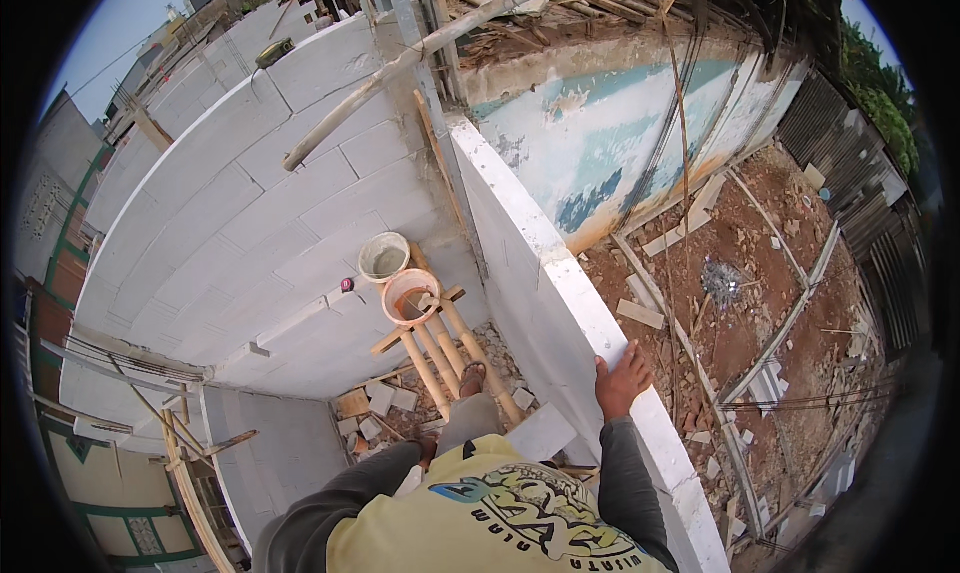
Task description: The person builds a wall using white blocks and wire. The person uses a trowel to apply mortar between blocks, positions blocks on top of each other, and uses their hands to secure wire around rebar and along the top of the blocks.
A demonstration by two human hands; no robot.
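Pale block walls enclose a half-built corner, bamboo poles [440, 358] below. At four o'clock the right hand [622, 381] lies flat, fingers spread, on the wall top [560, 273]: rigid, gritty, heavy blockwork, probably best gripped over its edge. Left hand is hidden behind the yellow shirt [480, 523]; I cannot tell its state.

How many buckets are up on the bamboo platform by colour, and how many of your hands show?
White bucket: 1
Orange bucket: 1
Hands in view: 1, the right hand, resting on the block wall
Total: 3
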